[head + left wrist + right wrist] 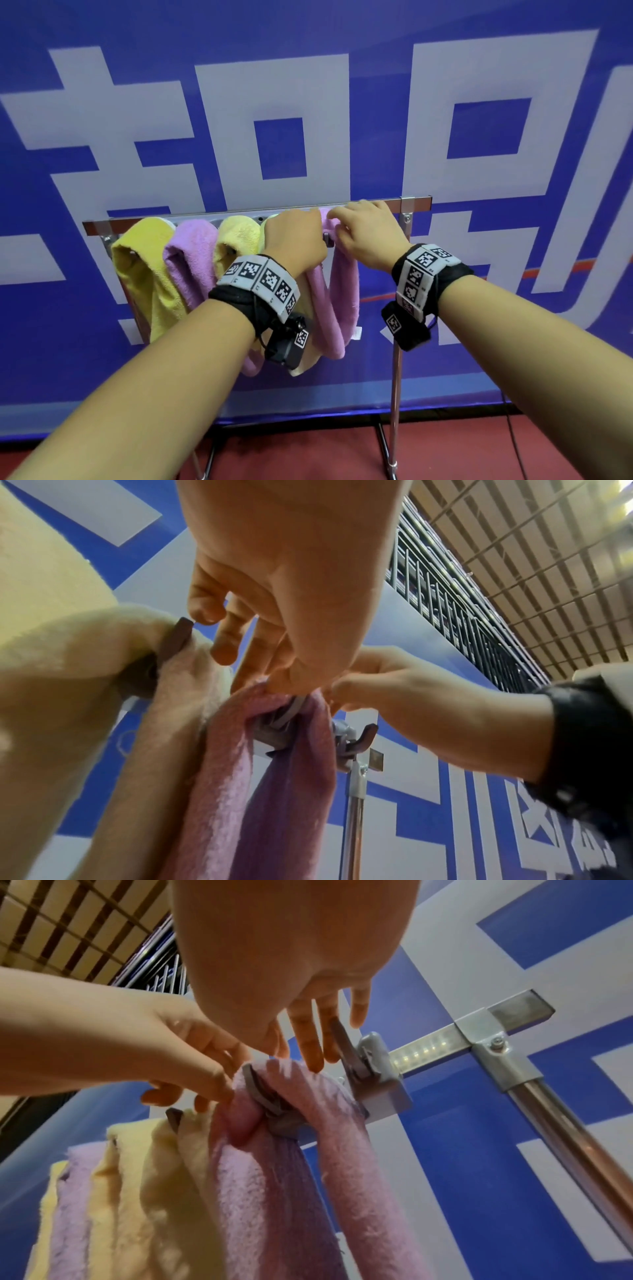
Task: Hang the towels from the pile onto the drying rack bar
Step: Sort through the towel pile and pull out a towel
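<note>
Towels hang in a row on the rack: five can be counted in the head view. From the far left they run yellow towel [144,274], purple towel [191,263], pale yellow towel [236,240], a fourth, pale one [265,228] mostly hidden behind the left hand [296,243], and the pink towel [342,294] under both hands. Each is looped over its own hook below the bar [376,204]; in the right wrist view the pink towel [274,1191] sits on a grey hook [263,1096], both ends hanging down.

Two hands work at the top of that pink towel. The left hand's fingers [270,653] reach down to the fold, thumb and forefinger tips touching the cloth [260,777] at the hook; whether they truly pinch it cannot be told. The right hand [370,236] has its fingers [308,1039] fairly straight and spread, tips resting on the top of the fold, just beside an empty hook [349,1047] to their right.

Two black wrist bands with square markers, one per wrist, show in the head view. Behind the fingers stands a blue banner [342,85] with big white characters; below is a red floor [462,445] and one upright pole [395,394] of the rack.
</note>
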Demonstrator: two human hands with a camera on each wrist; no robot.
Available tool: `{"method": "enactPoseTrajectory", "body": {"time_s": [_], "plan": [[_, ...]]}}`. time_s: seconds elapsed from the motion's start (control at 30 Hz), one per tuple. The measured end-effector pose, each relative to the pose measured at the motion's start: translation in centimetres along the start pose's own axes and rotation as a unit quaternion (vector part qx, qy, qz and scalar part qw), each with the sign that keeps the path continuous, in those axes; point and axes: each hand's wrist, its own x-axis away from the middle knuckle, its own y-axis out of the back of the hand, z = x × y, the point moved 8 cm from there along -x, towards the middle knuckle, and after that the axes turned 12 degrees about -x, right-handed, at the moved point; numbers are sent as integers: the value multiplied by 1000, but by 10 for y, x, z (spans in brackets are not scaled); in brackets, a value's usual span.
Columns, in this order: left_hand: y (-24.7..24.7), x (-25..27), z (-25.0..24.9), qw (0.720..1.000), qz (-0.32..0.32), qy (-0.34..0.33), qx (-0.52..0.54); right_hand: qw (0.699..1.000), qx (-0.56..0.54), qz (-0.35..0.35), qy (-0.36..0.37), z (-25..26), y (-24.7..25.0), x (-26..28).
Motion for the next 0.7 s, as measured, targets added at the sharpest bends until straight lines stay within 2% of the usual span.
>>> {"method": "enactPoseTrajectory", "body": {"time_s": [0.13, 0.33, 0.53, 0.7], "plan": [[-7, 2, -3, 999, -33, -6, -10, 1000, -23, 19, 9, -3, -17, -3], [-24, 5, -10, 997, -11, -33, -71, 1000, -8, 13, 8, -8, -21, 0], [-25, 12, -10, 995, 2, -36, -92, 999, 26, 43, -7, -1, -22, 2], [-26, 27, -17, 992, 9, -77, -103, 995, 54, 80, -17, 6, -21, 8]]}}
